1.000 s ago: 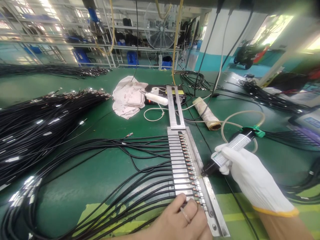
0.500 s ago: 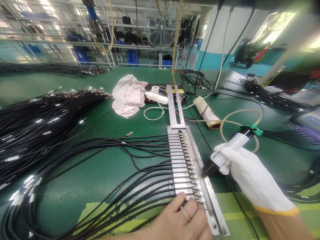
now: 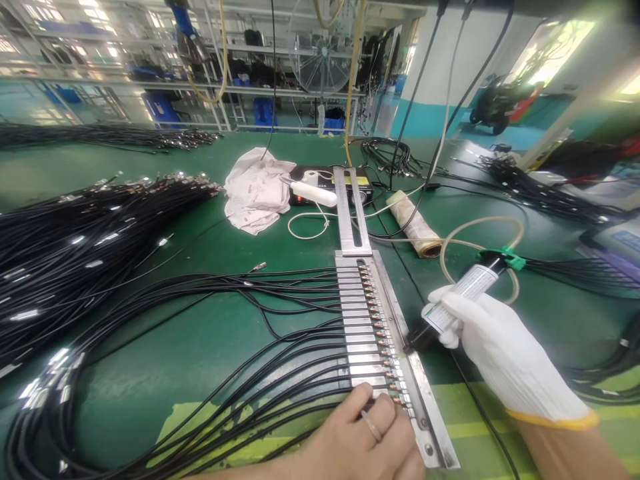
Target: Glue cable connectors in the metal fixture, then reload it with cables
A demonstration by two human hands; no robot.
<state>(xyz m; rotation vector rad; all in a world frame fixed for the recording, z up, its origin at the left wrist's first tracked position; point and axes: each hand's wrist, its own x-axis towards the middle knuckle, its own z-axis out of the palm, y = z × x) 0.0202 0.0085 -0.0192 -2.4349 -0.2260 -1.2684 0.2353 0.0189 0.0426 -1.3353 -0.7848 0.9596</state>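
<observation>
In my gloved right hand [image 3: 480,340] is a dispensing syringe [image 3: 467,293] with a white label, black ends and a green cap joined to a clear hose. It leans down to the left, its tip close to the connector row [image 3: 383,343]; whether it touches is too small to tell. The slotted metal fixture [image 3: 363,347] holds several black cables [image 3: 295,333] side by side, their metal ends along its right rail. My bare left hand [image 3: 373,433], a ring on one finger, is closed over the fixture's near end, by the lowest cables. Its fingertips are partly hidden.
A big heap of black cables [image 3: 100,247] lies on the left. Behind the fixture are a crumpled cloth [image 3: 257,193], a white-handled tool [image 3: 315,193] and a black control box [image 3: 367,191]. A stained roll [image 3: 414,225] lies right of them. Cords hang from above.
The syringe and both hands stay in almost the same place. The view has shifted very slightly.
</observation>
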